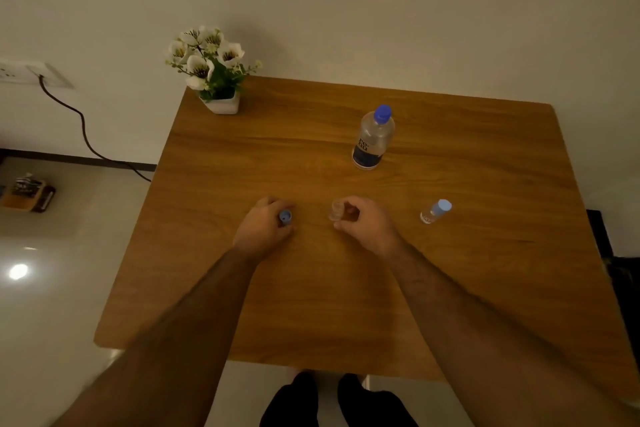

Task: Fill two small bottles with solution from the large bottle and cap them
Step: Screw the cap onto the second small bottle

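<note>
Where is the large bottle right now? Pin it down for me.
In the head view, the large bottle stands upright on the far right part of the table, beyond the right hand and right of the flower pot.

A white pot of white flowers (216,69) stands at the far left corner of the wooden worktop (346,288). On the wall left of it, a socket plate (24,73) feeds a dark cable (83,128) down to the glossy floor (one bright reflection there).

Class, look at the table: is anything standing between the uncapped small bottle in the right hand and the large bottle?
Nothing visible does. Only bare table lies between the uncapped small bottle, gripped by the right hand, and the large bottle.
</note>
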Motion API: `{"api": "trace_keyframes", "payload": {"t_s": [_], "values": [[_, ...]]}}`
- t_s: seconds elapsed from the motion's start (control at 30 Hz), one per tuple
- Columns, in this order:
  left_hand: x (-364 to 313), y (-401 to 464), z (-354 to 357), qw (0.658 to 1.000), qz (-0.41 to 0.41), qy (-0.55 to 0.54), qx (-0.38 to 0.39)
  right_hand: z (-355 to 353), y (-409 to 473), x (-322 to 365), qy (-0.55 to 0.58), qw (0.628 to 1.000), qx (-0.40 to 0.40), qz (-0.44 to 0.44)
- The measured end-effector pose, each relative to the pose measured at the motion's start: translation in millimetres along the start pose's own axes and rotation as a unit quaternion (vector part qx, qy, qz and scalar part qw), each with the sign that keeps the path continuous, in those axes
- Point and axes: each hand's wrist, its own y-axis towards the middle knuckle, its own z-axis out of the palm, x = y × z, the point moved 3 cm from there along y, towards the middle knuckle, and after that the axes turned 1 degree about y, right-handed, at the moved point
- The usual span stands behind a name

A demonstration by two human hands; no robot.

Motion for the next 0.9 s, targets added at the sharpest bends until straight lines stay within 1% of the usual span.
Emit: {"api": "trace_keyframes", "payload": {"t_s": [0.13, 0.27, 0.4, 0.5, 0.67, 0.77, 0.83, 0.9], "values": [[0.7, 2.4, -1.1, 1.000, 0.007, -0.008, -0.016, 2.8, 1.1, -1.2, 0.009, 1.000, -0.022, -0.014], [-5.2, 2.3, -4.3, 0.999, 0.013, -0.014, -0.044, 5.2, 2.3, -3.3, 0.014, 1.000, -0.028, -0.003], [-19.9, 4.2, -10.3, 0.996, -0.001, -0.067, -0.055, 0.7, 0.6, 1.5, 0.034, 0.999, -0.032, -0.004], [-42.7, 6.5, -22.4, 0.992, -0.001, -0.101, -0.080, -12.0, -1.1, 12.8, 0.060, 0.997, -0.043, -0.014], [-96.2, 6.3, -60.0, 0.981, 0.033, -0.151, -0.116, -54.8, -8.8, 50.5, 0.093, 0.989, -0.098, -0.062], [-136.5, 3.8, -94.5, 0.969, 0.064, -0.191, -0.142, -92.8, -14.8, 80.7, 0.084, 0.982, -0.138, -0.097], [-163.5, 3.4, -120.2, 0.956, 0.082, -0.236, -0.157, -121.3, -18.7, 102.7, 0.082, 0.977, -0.163, -0.115], [-191.6, 0.1, -149.9, 0.932, 0.099, -0.307, -0.167, -153.3, -26.1, 126.9, 0.084, 0.971, -0.185, -0.130]]}}
